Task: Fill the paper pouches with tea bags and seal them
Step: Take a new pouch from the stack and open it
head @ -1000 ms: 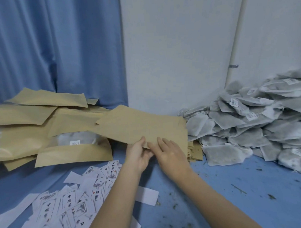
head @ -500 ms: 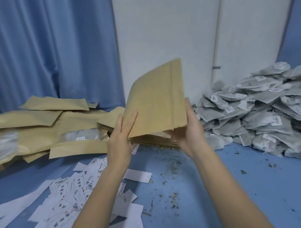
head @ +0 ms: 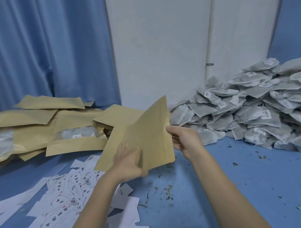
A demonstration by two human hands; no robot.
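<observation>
I hold a flat brown paper pouch [head: 147, 131] tilted above the blue surface. My left hand [head: 128, 161] is blurred and lies against its lower front, fingers on the paper. My right hand [head: 184, 140] pinches its right edge, thumb in front and fingers behind. A big heap of grey tea bags [head: 251, 107] with small white labels is piled at the right against the wall. A stack of empty pouches [head: 111, 119] lies just behind the held one.
Filled brown pouches with clear windows [head: 41, 131] are piled at the left by the blue curtain. Loose white printed labels [head: 66, 198] are scattered at the lower left. Tea crumbs [head: 165, 188] dot the blue surface [head: 238, 179].
The pouch was lifted off the stack, stood upright, and has now come down and toward me. My left hand shifted from its left edge to its lower front.
</observation>
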